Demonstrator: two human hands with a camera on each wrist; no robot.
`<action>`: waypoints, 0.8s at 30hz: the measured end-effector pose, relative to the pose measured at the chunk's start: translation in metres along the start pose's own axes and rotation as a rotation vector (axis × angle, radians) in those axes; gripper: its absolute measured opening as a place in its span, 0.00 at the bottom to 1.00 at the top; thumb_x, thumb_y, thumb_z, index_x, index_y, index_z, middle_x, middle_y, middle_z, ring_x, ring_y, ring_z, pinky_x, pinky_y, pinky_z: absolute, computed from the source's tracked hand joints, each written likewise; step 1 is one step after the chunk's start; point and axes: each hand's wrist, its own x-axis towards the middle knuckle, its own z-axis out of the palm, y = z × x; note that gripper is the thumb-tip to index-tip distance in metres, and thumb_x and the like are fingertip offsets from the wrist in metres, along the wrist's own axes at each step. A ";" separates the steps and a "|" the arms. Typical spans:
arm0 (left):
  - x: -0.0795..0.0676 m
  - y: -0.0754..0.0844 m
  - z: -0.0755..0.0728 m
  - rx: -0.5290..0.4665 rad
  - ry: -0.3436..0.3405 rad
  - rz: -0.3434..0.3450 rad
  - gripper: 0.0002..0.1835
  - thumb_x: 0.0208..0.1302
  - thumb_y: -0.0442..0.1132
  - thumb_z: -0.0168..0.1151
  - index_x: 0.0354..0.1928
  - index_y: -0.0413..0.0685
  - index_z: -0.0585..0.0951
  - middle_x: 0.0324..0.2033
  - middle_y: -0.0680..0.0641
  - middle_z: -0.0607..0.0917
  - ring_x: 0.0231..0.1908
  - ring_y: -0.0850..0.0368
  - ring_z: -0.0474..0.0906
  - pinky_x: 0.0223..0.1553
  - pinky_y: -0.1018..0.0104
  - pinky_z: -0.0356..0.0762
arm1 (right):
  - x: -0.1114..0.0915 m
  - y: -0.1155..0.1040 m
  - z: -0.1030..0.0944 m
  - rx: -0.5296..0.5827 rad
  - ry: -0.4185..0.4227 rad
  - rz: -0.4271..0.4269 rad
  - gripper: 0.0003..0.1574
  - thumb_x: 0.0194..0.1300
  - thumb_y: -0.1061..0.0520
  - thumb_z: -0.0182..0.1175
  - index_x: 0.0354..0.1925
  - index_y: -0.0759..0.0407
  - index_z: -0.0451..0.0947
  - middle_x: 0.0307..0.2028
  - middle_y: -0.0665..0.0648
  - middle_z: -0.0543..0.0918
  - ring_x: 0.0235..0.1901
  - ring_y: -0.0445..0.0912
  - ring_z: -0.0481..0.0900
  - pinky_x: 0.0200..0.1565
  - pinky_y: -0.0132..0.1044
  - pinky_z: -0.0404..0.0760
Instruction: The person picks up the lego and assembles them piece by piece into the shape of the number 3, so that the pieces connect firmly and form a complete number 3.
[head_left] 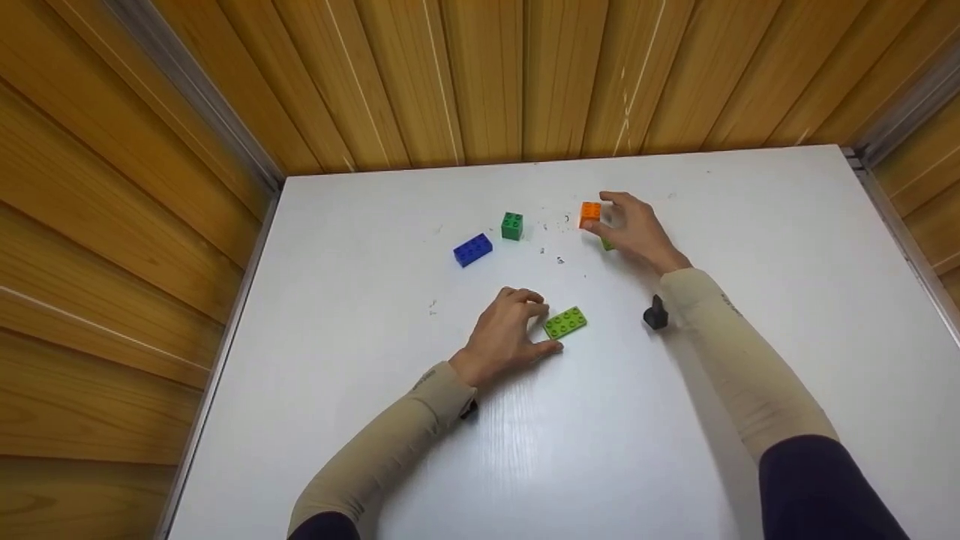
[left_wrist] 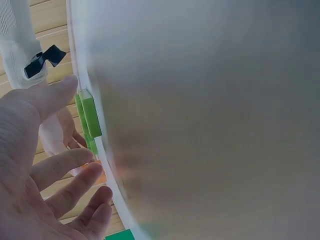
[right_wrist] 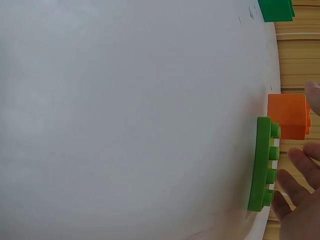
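My left hand [head_left: 504, 331] spreads its thumb and fingers around a flat lime-green toy brick [head_left: 565, 322] with studs. In the left wrist view, that lime brick [left_wrist: 90, 116] stands near the thumb tip, and the fingers are apart and loosely bent. Farther back, my right hand [head_left: 637, 231] reaches over an orange toy brick [head_left: 590, 214], thumb on one side and fingers on the other. A second lime-green brick [head_left: 607, 244] is mostly hidden under that hand. The right wrist view shows this lime brick [right_wrist: 261, 165] before the orange brick [right_wrist: 287, 116], with a gap to the fingers.
A dark green brick [head_left: 512, 226] and a blue brick [head_left: 472, 250] lie left of the orange one on the white table [head_left: 360, 285]. Small dark marks dot the tabletop. Wood-patterned panels [head_left: 480, 82] rise behind the table and along its left side.
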 end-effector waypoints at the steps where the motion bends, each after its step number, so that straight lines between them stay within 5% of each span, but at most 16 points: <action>1: 0.001 0.000 0.000 -0.003 -0.002 -0.001 0.33 0.59 0.63 0.80 0.58 0.49 0.90 0.61 0.50 0.86 0.62 0.52 0.77 0.67 0.61 0.78 | 0.000 0.000 0.001 0.002 -0.001 -0.003 0.51 0.73 0.39 0.69 0.81 0.60 0.63 0.79 0.65 0.67 0.79 0.63 0.63 0.80 0.61 0.60; 24: 0.005 0.002 0.001 -0.077 -0.027 -0.016 0.25 0.64 0.52 0.79 0.55 0.43 0.91 0.51 0.48 0.88 0.53 0.53 0.80 0.58 0.64 0.81 | 0.005 -0.001 0.003 0.015 -0.024 0.047 0.37 0.78 0.50 0.65 0.78 0.58 0.70 0.77 0.63 0.71 0.80 0.60 0.62 0.82 0.58 0.57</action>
